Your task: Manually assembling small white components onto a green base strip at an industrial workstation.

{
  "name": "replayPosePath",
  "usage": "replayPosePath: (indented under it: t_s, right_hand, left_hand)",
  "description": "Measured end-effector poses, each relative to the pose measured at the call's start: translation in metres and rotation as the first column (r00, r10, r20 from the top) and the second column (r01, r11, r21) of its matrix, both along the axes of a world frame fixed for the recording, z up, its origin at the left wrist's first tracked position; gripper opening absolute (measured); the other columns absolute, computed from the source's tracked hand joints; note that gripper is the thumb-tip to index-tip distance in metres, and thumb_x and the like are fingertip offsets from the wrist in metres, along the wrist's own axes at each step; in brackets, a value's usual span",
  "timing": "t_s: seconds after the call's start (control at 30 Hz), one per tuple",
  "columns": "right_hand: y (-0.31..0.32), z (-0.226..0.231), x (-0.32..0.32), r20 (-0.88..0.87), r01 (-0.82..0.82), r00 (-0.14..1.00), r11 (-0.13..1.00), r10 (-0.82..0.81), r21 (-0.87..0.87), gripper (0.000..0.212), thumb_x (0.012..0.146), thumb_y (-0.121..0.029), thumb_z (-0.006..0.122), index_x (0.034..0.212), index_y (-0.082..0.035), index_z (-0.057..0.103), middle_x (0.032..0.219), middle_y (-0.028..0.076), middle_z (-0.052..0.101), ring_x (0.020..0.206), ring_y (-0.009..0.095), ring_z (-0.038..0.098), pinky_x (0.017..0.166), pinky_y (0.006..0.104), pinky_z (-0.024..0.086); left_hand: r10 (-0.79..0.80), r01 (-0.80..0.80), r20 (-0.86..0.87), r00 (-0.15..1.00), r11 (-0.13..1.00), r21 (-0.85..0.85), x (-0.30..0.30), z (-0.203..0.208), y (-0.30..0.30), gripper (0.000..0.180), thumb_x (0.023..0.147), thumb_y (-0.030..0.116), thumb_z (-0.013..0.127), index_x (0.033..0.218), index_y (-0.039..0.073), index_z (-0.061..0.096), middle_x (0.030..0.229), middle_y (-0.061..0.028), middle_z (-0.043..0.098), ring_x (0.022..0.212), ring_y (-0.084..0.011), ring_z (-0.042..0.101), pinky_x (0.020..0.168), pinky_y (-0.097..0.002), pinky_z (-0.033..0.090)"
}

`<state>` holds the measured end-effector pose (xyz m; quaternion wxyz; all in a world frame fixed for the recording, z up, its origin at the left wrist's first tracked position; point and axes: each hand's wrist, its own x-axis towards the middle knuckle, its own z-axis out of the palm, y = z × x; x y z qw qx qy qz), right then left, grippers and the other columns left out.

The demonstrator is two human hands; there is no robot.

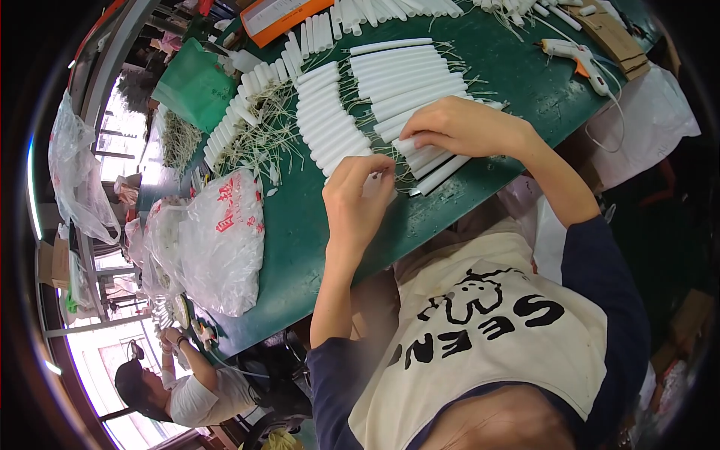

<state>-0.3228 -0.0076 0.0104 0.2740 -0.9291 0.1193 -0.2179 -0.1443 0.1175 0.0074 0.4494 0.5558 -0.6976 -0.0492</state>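
White tubes with thin pale cords at their ends lie side by side on a green tabletop, in a left row (pixel 324 112) and a right row (pixel 405 71). At the near end of the left row is my left hand (pixel 352 196), its thumb and fingers curled together; what they pinch is partly hidden. My right hand (pixel 469 126) reaches across the near end of the right row, fingertips closed on a white tube (pixel 418 155) near its left end. Short cords (pixel 403 174) trail in the gap between both hands.
A tangle of cords (pixel 262 127) and more tubes lie at the left, beside a green sheet (pixel 196 86) and a clear plastic bag (pixel 225 240). An orange box (pixel 279 19) stands far back. A glue gun (pixel 577 60) with its cable lies at the right. Another person (pixel 199 386) works at lower left.
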Motion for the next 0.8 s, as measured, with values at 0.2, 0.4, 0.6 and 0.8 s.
replayPosePath:
  t_s: [0.2, 0.4, 0.6, 0.8]
  right_hand:
    - [0.014, 0.020, 0.005, -0.099, 0.072, 0.993, 0.989, -0.060, 0.128, 0.023, 0.078, -0.009, 0.062, 0.098, -0.003, 0.052, 0.090, 0.010, 0.060, 0.078, 0.031, 0.058, 0.070, 0.0373, 0.045]
    - [0.006, 0.008, 0.004, 0.060, 0.014, 0.998, 0.999, -0.011, -0.044, 0.022, 0.077, -0.008, 0.062, 0.097, -0.003, 0.053, 0.087, 0.010, 0.059, 0.081, 0.031, 0.057, 0.070, 0.0379, 0.045]
    - [0.005, 0.007, 0.003, 0.022, -0.011, 1.000, 0.998, 0.013, -0.058, 0.019, 0.080, -0.010, 0.060, 0.096, -0.002, 0.055, 0.087, 0.012, 0.059, 0.082, 0.032, 0.057, 0.070, 0.0380, 0.045]
    - [0.012, 0.014, 0.003, -0.091, 0.064, 0.994, 0.995, -0.057, 0.071, 0.023, 0.079, -0.009, 0.061, 0.099, -0.004, 0.052, 0.090, 0.013, 0.060, 0.082, 0.032, 0.057, 0.069, 0.0382, 0.044]
  left_hand:
    - [-0.006, 0.007, 0.032, 0.999, 1.000, -0.031, 0.004, -0.002, -0.001, 0.017, 0.066, -0.004, 0.065, 0.080, 0.005, 0.061, 0.073, -0.0069, 0.062, 0.069, -0.0212, 0.060, 0.062, -0.0301, 0.047]
    - [0.034, -0.035, -0.011, 0.999, 0.998, -0.044, -0.001, -0.002, -0.002, 0.017, 0.068, -0.003, 0.066, 0.083, 0.004, 0.062, 0.075, -0.0067, 0.062, 0.069, -0.0204, 0.060, 0.062, -0.0296, 0.047]
    - [0.102, -0.102, 0.016, 0.995, 0.995, 0.006, 0.001, -0.001, -0.002, 0.016, 0.071, -0.002, 0.067, 0.086, 0.004, 0.066, 0.077, -0.0073, 0.064, 0.070, -0.0197, 0.062, 0.064, -0.0283, 0.048]
    - [0.047, -0.048, -0.017, 0.999, 0.999, -0.019, 0.003, -0.004, -0.002, 0.016, 0.070, -0.003, 0.067, 0.084, 0.004, 0.067, 0.081, -0.0081, 0.065, 0.074, -0.0212, 0.063, 0.066, -0.0285, 0.048]
